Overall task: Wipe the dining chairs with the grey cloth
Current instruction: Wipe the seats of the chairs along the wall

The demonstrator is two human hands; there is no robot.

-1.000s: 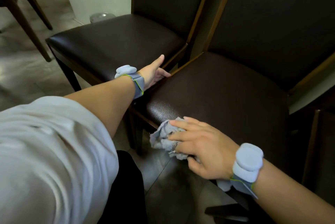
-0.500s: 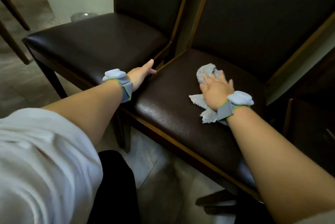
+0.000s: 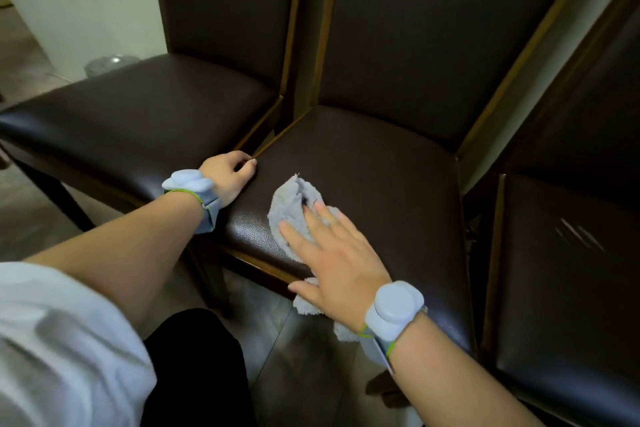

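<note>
risks at the front edge of the middle seat

we see three dark upholstered chairs side by side. on the middle chair point(image 3: 381, 163), the right hand point(image 3: 332, 264) lies flat with its fingers point(image 3: 298, 236) straight and spread apart, pressing the grey cloth point(image 3: 294, 208) onto the front left part of the seat. part of the cloth hangs past the front rail beneath the wrist. we judge that a stroke toward the body could drag the bunched cloth off the seat, since nothing pinches it (only flat pressure holds it down). bunching may also leave strips of the seat unwiped.

the left hand point(image 3: 228, 174) rests at the seat's left corner, fingers curled over the edge into the narrow gap beside the left chair point(image 3: 138, 115); a wide leftward sweep could run into it. the right chair point(image 3: 568, 271) stands just beside the middle one and shows pale scratch marks point(image 3: 578, 239) on its seat, which wiping may not remove. both backrests stand close behind the seats.

smaller things: a grey wristband point(image 3: 194, 191) on the left wrist, another wristband point(image 3: 394, 309) on the right, and a round metallic object point(image 3: 107, 63) on the floor behind the left chair, well apart from the hands.
</note>
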